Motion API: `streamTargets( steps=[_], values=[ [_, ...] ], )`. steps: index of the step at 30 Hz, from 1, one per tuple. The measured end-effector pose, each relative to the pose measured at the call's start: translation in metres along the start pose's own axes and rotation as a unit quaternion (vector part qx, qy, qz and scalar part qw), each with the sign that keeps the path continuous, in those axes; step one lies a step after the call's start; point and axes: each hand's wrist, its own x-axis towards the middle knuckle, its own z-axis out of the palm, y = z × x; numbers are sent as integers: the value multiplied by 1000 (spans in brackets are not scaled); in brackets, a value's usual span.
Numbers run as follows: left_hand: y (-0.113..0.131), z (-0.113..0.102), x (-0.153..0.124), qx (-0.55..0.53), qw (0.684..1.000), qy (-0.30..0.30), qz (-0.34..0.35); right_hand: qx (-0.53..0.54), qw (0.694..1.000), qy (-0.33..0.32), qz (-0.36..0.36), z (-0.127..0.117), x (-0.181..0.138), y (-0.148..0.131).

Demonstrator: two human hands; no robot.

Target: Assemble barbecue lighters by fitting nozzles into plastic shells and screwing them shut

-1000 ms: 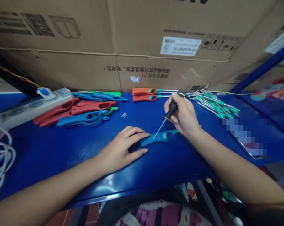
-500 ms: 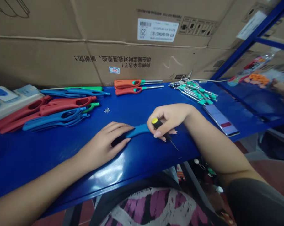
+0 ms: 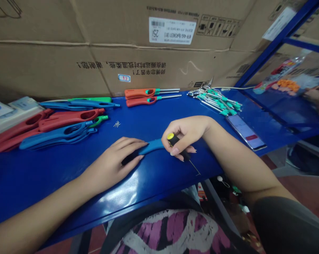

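Note:
Under the curved fingers of my left hand (image 3: 117, 158) lies one end of a blue lighter casing (image 3: 152, 146), gripped between thumb and fingers on the table. My right hand (image 3: 191, 128) is closed around a black screwdriver (image 3: 173, 139) with a yellow end cap. Its thin shaft slants down to the right, apart from the casing. The back of this hand hides the casing's other end, so whether it also grips that end is unclear. Something tiny shows by the screwdriver's tip, too small to name. Left of the casing sits a small heap of screws (image 3: 117, 124).
Red casings (image 3: 72, 119) and blue casings (image 3: 53, 135) are piled at left beside a white power strip (image 3: 13, 114). Two orange lighters (image 3: 138, 93) lie at the back. Metal rods with teal parts (image 3: 220, 100) and a phone (image 3: 246, 132) lie right. A cardboard wall (image 3: 56, 63) stands behind.
The whole view has shifted slightly, with things appearing a little further left. Both hands keep their holds, and the screwdriver's shaft still points down to the right.

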Motion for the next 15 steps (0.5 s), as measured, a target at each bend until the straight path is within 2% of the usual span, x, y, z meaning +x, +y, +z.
streamTargets(
  steps=[2,4,6,8,11,15],
  values=[
    [0,0,0,-1,1000,0,0,13,999,25,-40,0,3,1],
    [0,0,-1,-3,1000,0,-2,44,989,91,-106,1,10,3],
    [0,1,-1,-5,1000,3,-3,93,959,194,-186,1,18,3],
    [1,1,-1,-9,1000,6,-6,143,913,294,-245,1,28,5],
    [3,2,-3,-14,1000,18,-20,206,853,399,-265,0,41,8],
    [7,3,-4,-37,997,38,-51,284,790,491,-232,4,56,16]
  ],
)
